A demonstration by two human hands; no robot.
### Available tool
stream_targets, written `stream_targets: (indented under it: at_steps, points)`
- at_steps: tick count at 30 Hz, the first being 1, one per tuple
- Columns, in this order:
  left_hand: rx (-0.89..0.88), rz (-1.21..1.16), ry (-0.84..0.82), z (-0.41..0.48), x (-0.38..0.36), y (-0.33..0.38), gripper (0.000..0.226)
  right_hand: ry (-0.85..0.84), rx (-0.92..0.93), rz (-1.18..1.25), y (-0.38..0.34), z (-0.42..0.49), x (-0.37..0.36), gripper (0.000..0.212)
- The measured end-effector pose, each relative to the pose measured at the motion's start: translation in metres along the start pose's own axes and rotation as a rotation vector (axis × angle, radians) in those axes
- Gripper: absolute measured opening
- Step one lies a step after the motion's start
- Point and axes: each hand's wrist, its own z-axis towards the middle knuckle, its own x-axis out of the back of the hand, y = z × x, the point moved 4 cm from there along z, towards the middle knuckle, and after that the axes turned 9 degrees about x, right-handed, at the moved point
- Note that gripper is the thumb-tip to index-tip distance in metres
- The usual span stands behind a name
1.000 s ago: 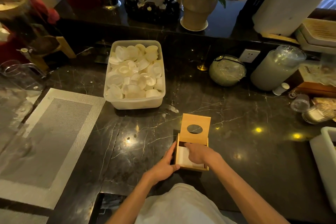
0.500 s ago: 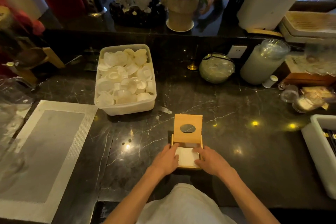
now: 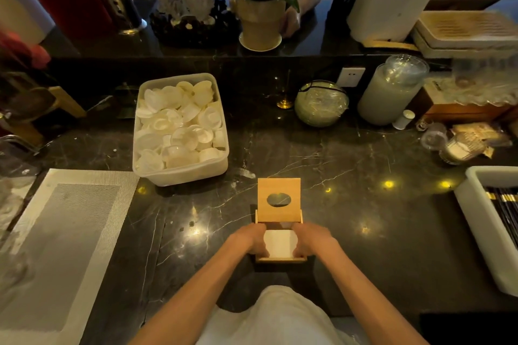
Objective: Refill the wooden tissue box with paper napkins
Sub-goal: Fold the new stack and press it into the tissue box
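Both hands down in the wooden tissue box (image 3: 280, 259) now, center of the dark marble counter (image 3: 364, 204), right at the near edge. Fingertips are hidden inside the box, so can't tell exactly what they press or pinch. Left hand (image 3: 250, 238) curls over the left wall, right hand (image 3: 311, 238) over the right wall, fingers bent inward w/ the white paper napkins (image 3: 280, 244) between them. One stack visible, count of sheets impossible to make out. Lid (image 3: 279, 199) stands tilted open at the far side, one oval hole in it, counter showing through.

Behind-left: one clear plastic tub (image 3: 179, 173) heaped w/ small white cups or lids, too many and too jumbled to count. One grey placemat (image 3: 64, 232) far left, cut off by the frame. Right edge: one white bin (image 3: 476, 221), also cut off, dark sticks inside, hard to identify. Back row: one round glass jar (image 3: 321, 103), one tall lidded jar (image 3: 392, 89), one potted plant (image 3: 262, 22) on the upper ledge. Items at far right are blurred.
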Motion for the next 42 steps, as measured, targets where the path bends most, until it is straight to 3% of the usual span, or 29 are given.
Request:
stream_targets:
  at_steps: [19, 42]
  points:
    - [-0.028, -0.024, 0.017, 0.003, -0.003, -0.004, 0.055, -0.021, 0.021, 0.105, 0.006, 0.011, -0.008, 0.062]
    - [-0.069, -0.068, 0.056, -0.017, 0.006, -0.006, 0.063, 0.123, 0.077, 0.243, 0.009, -0.011, -0.009, 0.066]
